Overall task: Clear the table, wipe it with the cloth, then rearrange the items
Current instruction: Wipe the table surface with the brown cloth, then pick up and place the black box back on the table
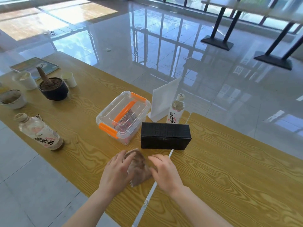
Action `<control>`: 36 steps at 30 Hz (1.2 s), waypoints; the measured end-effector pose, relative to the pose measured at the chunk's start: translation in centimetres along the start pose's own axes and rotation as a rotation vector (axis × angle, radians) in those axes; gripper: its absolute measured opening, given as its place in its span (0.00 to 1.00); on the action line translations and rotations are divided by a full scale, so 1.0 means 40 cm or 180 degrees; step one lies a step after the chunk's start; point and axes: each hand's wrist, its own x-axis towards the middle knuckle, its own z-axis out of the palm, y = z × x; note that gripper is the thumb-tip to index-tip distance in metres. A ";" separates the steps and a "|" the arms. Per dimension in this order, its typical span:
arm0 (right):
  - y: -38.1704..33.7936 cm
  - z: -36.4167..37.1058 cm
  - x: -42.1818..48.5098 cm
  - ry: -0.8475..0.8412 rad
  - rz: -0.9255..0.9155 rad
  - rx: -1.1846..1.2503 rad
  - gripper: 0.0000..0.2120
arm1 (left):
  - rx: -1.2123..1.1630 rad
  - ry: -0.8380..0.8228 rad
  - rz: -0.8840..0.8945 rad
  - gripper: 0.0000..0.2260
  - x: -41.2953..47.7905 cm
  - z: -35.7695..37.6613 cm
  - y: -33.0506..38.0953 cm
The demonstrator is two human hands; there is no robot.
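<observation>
Pressing down on the brown cloth (138, 167) with both hands, I have my left hand (117, 172) spread flat over its left side and my right hand (164, 169) at its right edge, fingers loosely curved; neither grip closes around anything that I can see. The cloth lies bunched on the near part of the table (229, 169), just left of the white seam (154, 187). Its long axis runs from near to far, the narrower end pointing far toward the black box (165, 135), which sits just beyond.

My worry is a wide sweep: the black box and clear bin (123, 117) stand close by, and the upright water bottle (176, 108) behind them could tip if the box is shoved. The cloth could also snag on the seam. The tilted bottle (38, 131) at the left looks unstable too.
</observation>
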 end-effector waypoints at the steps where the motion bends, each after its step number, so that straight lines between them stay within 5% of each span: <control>1: 0.008 -0.027 -0.002 0.0103 -0.0004 -0.0034 0.22 | 0.0007 0.0066 0.0085 0.28 0.015 -0.012 0.019; 11: 0.092 -0.267 0.077 0.0697 0.0168 -0.0545 0.28 | 0.0314 0.0348 0.0661 0.32 0.201 -0.107 0.188; 20: 0.168 -0.309 0.183 -0.0703 0.0816 -0.0880 0.50 | 0.0759 -0.0453 0.0656 0.38 0.339 -0.114 0.249; 36: 0.214 -0.285 0.144 -0.0079 0.0450 -0.0459 0.42 | 0.0777 -0.0071 0.1045 0.35 0.335 -0.110 0.226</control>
